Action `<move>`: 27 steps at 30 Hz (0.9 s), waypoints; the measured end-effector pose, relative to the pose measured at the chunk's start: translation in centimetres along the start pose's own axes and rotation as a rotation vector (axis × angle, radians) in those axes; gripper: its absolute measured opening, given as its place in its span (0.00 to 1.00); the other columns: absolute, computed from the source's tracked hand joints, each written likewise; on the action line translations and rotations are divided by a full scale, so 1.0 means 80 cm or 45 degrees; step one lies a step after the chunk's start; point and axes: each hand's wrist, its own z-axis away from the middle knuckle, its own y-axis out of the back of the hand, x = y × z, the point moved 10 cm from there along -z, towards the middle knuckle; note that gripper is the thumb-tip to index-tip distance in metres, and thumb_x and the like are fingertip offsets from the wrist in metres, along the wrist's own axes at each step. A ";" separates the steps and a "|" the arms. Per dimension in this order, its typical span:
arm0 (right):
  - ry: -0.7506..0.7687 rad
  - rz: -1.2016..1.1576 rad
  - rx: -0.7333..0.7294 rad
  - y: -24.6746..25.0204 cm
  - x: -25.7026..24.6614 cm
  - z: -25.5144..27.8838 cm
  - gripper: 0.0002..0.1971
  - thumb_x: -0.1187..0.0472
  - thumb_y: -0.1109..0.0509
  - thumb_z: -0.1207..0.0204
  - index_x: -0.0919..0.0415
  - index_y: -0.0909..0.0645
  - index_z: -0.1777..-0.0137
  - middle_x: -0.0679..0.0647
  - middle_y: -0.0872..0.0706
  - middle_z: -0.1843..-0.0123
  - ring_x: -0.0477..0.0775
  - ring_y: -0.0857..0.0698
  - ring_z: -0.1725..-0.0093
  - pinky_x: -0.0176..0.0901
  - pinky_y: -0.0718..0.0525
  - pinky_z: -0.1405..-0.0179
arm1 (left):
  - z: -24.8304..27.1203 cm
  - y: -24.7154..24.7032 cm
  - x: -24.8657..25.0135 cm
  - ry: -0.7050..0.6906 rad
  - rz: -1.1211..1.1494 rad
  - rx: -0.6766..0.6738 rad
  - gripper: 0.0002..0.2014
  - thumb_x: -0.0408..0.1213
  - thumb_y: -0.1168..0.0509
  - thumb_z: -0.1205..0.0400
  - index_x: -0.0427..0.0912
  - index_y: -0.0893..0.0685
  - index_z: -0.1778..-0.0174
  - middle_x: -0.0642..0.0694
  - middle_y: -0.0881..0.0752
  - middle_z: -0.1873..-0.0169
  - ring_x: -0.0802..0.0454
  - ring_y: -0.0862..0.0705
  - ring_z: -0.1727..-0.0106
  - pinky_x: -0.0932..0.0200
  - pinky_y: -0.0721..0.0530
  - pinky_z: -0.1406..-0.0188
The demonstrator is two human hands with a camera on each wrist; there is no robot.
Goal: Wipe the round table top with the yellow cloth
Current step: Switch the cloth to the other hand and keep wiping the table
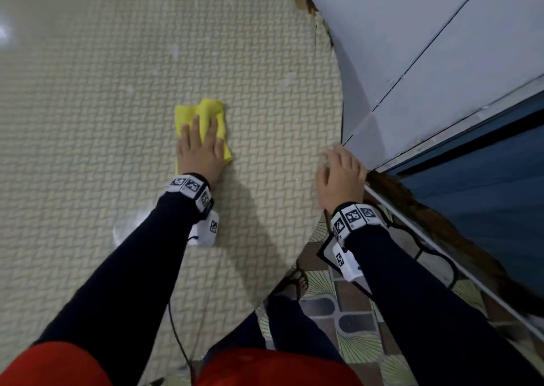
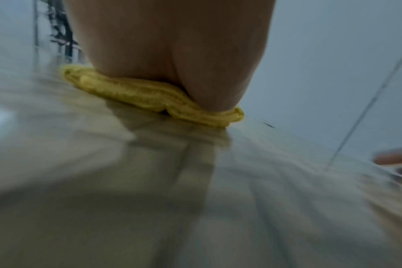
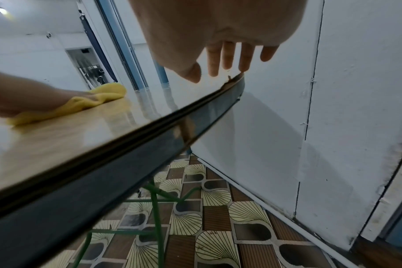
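Yellow cloth (image 1: pixel 203 120) sits mid table top (image 1: pixel 88 120), pinned under your flat left hand (image 1: pixel 200 150), so you're mid-wipe. Right hand (image 1: pixel 341 176) rests relaxed on the edge, holding nothing. Next, probably sweep outward.

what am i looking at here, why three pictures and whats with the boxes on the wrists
No machine here: a person is wiping a table, filmed by three worn cameras. The big top-down picture comes from a head camera. The white boxes strapped to the wrists are the other two cameras, each looking along one hand.

The left hand lies flat with straight fingers on a crumpled yellow cloth, pressing it onto the woven-patterned table top. The left wrist picture shows that palm and cloth from close up, blurred.

The right hand holds nothing. Its fingers hang loosely at the table's edge by the white wall, seemingly steadying it. Patterned floor shows below.
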 end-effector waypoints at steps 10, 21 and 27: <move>0.052 0.137 -0.214 -0.043 0.012 -0.019 0.28 0.46 0.58 0.13 0.51 0.49 0.15 0.46 0.52 0.13 0.51 0.51 0.16 0.57 0.53 0.18 | 0.081 -0.068 0.158 -0.362 -0.153 -0.261 0.29 0.58 0.62 0.14 0.60 0.54 0.15 0.44 0.60 0.15 0.38 0.62 0.15 0.37 0.62 0.20; 0.105 0.048 -0.158 -0.035 0.012 -0.023 0.29 0.45 0.56 0.18 0.52 0.42 0.17 0.47 0.44 0.15 0.54 0.43 0.18 0.60 0.47 0.21 | -0.038 -0.018 0.061 0.012 -0.034 -0.202 0.28 0.59 0.54 0.13 0.64 0.53 0.16 0.49 0.58 0.14 0.41 0.59 0.15 0.42 0.57 0.18; 0.098 -0.057 -0.132 -0.030 0.009 -0.028 0.27 0.48 0.52 0.17 0.54 0.35 0.20 0.50 0.37 0.17 0.57 0.39 0.21 0.58 0.42 0.23 | 0.075 -0.039 0.071 -0.179 -0.077 -0.217 0.35 0.64 0.67 0.21 0.60 0.51 0.15 0.44 0.56 0.14 0.37 0.58 0.15 0.38 0.57 0.19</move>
